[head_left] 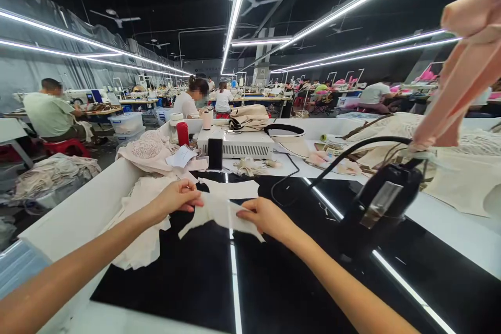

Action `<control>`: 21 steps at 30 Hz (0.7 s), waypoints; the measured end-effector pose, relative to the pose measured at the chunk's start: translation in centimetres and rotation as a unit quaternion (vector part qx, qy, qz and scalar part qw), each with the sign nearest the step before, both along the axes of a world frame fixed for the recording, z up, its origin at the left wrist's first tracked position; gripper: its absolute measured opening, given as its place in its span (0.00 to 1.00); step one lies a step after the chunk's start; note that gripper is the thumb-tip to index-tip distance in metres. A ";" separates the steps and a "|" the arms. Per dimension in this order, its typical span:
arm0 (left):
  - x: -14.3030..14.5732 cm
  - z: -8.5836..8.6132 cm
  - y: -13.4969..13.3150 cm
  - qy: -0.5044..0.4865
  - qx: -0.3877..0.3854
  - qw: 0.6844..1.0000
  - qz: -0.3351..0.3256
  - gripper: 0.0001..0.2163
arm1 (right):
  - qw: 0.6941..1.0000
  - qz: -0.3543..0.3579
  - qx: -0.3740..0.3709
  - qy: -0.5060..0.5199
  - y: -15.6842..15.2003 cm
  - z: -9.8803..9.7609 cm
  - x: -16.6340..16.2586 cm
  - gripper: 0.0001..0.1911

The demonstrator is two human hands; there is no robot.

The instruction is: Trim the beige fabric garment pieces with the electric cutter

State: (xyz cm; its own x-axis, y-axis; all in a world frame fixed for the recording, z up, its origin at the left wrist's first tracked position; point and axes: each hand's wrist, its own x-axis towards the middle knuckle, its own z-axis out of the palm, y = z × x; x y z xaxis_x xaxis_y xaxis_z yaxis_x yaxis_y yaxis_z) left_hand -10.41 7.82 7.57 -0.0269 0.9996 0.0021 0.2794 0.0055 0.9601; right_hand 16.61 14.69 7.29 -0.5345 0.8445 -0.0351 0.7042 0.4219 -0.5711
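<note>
Left hand (177, 200) and right hand (271, 216) are slanting inward, pinching opposite sides of cream fabric piece (216, 211) over black panel (180, 282)

We have free room nearer than our left hand (174, 201) and right hand (272, 219), across the black board (183, 287); cream cloth (139, 253) crowds the left, and a black device (407, 188) (arched hose (366, 140) included) blocks the right.

Cloth piece (213, 209) over board (176, 282); cloth pile (143, 248) left; box (245, 147) behind; cloth sheet (454, 190) right.
</note>
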 end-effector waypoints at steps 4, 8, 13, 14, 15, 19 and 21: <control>0.1 0.1 4.1 0.041 0.118 0.992 0.020 0.20 | 0.989 -0.091 0.120 0.014 4.1 1.3 -0.9 0.21; 1.2 -2.3 5.8 0.119 0.155 0.981 0.008 0.10 | 0.970 -0.132 0.204 0.002 6.6 0.1 -1.2 0.28; 1.8 -5.9 6.2 0.219 0.130 0.967 -0.015 0.07 | 0.972 -0.077 0.216 -0.052 7.6 -3.4 -1.2 0.26; 1.8 -6.3 6.2 0.235 0.127 0.964 -0.019 0.07 | 0.972 -0.070 0.217 -0.061 7.7 -3.9 -1.1 0.26; 1.7 -6.5 6.3 0.250 0.125 0.960 -0.024 0.06 | 0.971 -0.064 0.219 -0.069 7.7 -4.3 -1.0 0.26; 1.5 -6.6 6.3 0.306 0.123 0.943 -0.033 0.05 | 0.967 -0.050 0.232 -0.091 8.0 -4.9 -0.6 0.26; 1.6 -6.6 6.2 0.332 0.121 0.935 -0.034 0.04 | 0.965 -0.047 0.240 -0.099 8.1 -5.0 -0.3 0.27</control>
State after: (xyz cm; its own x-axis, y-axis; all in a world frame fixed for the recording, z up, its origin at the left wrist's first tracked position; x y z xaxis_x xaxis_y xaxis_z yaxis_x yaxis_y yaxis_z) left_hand -8.85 14.00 1.01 0.1238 0.9669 0.2232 0.8061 -0.2292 0.5456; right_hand 16.26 22.80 2.33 -0.4778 0.8333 0.2779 0.8272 0.5333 -0.1768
